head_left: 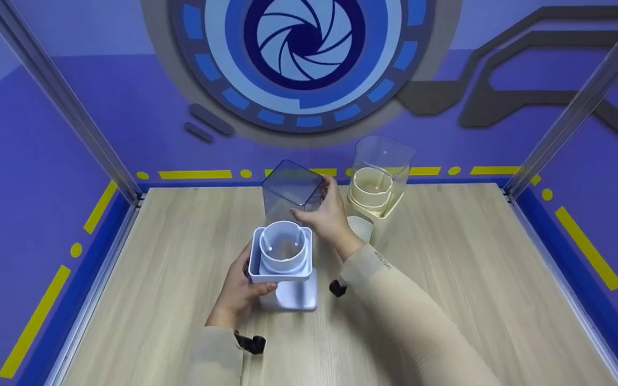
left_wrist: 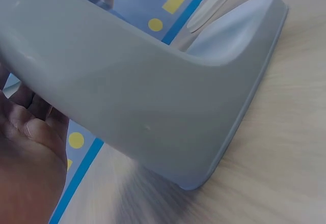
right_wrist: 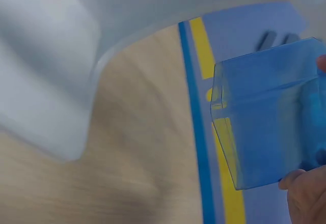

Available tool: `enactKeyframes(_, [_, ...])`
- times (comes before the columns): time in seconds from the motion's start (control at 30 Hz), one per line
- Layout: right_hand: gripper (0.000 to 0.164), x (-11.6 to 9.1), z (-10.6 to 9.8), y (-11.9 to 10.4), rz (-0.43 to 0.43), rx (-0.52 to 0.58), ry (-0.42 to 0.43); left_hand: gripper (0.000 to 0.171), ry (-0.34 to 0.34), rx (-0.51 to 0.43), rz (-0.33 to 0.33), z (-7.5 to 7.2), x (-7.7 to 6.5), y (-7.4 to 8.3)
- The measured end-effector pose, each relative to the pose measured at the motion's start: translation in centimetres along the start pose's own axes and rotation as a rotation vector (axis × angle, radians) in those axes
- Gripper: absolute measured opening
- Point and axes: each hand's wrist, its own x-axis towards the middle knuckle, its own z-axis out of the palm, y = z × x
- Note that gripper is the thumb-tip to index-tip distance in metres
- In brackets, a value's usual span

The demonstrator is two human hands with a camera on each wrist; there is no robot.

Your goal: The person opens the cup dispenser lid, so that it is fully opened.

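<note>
My left hand (head_left: pixel 234 295) grips a pale bluish-white plastic dispenser stand (head_left: pixel 309 292) by the side of its square top, the thumb along the front. Within that top sits a round open cup (head_left: pixel 283 262). In the left wrist view the stand's curved body (left_wrist: pixel 127 81) fills much of the picture, with the left hand (left_wrist: pixel 30 163) at its side. Just behind the stand, my right hand (head_left: pixel 328 214) holds a clear, blue-tinted square container (head_left: pixel 290 185) by its right side. The right wrist view shows fingers of the right hand (right_wrist: pixel 308 193) on the edge of the clear container (right_wrist: pixel 265 122).
At the back right stands a cream dispenser (head_left: pixel 389 210) with a round cup and a clear colourless container (head_left: pixel 387 153) on top. The wooden tabletop (head_left: pixel 475 257) is bordered by a purple back wall (head_left: pixel 110 102) and side walls with metal corner posts.
</note>
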Motion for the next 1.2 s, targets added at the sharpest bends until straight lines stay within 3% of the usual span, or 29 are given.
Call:
enactKeyframes(0.33, [0.116,0.0,1.0,2.7,0.035,-0.015,-0.001,0.131,-0.003,0.068,0.021,-0.4,0.0,-0.3])
enactKeyframes(0.6, [0.113,0.3,2.0,4.7,0.015,-0.030,0.017,0.133,0.000,0.096,-0.029,-0.4,-0.1,-0.2])
enactKeyframes(0.77, [0.115,0.2,2.7,5.5,0.061,0.045,0.032,0.132,-0.012,0.087,0.000,-0.6,0.1,-0.4])
enactKeyframes(0.9, [0.121,-0.2,2.6,6.3,0.103,0.041,0.040,0.132,-0.022,0.086,0.026,-0.8,0.1,-0.8])
enactKeyframes(1.2, [0.121,-0.3,2.3,7.5,0.019,-0.070,0.001,0.131,-0.013,0.118,0.024,-0.7,0.0,-0.7])
